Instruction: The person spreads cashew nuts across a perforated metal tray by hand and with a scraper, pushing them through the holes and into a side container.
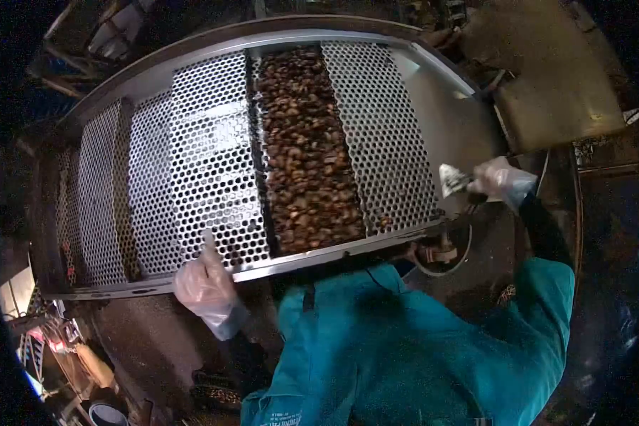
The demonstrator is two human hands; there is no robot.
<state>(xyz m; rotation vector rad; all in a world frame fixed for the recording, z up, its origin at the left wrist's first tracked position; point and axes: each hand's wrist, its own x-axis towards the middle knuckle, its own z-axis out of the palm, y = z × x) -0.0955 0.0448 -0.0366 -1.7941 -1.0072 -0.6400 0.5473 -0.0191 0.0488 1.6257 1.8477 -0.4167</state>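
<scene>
A long metal tray [291,263] with perforated plates spans the view. Brown nuts or seeds [305,149] fill a section between two perforated panels. My left hand [204,284], in a clear plastic glove, is at the tray's front edge, its index finger extended over the perforated panel [216,156]. My right hand [491,177], also gloved, is closed around the handle of a scraper [453,180], whose flat blade is near the right end of the right perforated panel [380,128].
A smooth metal surface [454,113] forms the tray's right end. Beyond it is a large flat brownish panel [557,85]. A curved hose [444,273] hangs below the tray. At the lower left stand a round container [108,414] and a lit area with assorted items.
</scene>
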